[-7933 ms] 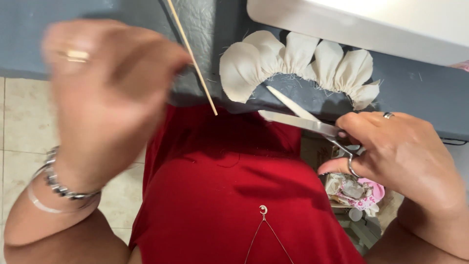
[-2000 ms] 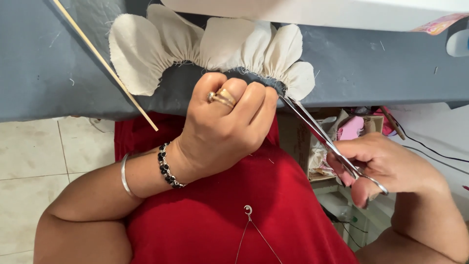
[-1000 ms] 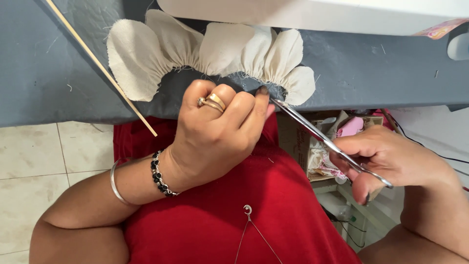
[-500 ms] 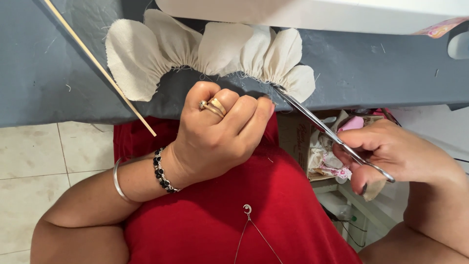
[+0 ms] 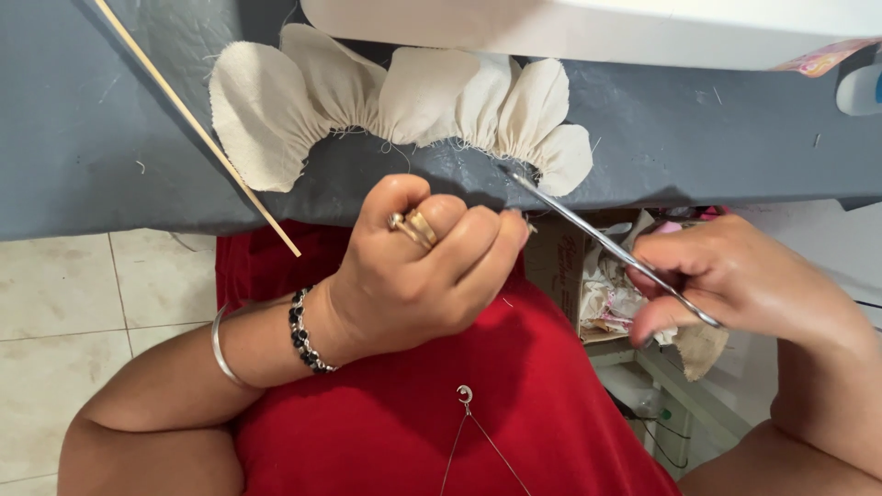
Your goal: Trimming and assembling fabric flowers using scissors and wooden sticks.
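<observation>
A cream gathered fabric ruffle (image 5: 413, 96) is sewn in an arc onto dark grey cloth (image 5: 698, 138) that lies over the table edge. My left hand (image 5: 418, 271), with rings and bracelets, pinches the grey cloth's edge just below the ruffle. My right hand (image 5: 744, 285) holds steel scissors (image 5: 597, 241). Their closed tips touch the grey cloth beside the ruffle's right end.
A thin wooden stick (image 5: 197, 129) lies slanted across the grey cloth at left. A white sewing machine base (image 5: 597, 28) sits behind the ruffle. An open cardboard box (image 5: 565, 266) with scraps stands under the table at right. Tiled floor (image 5: 83, 303) is at left.
My left hand came down from the air and gripped the cloth edge under the ruffle. The scissors shifted along the ruffle's right end and now point at the cloth.
</observation>
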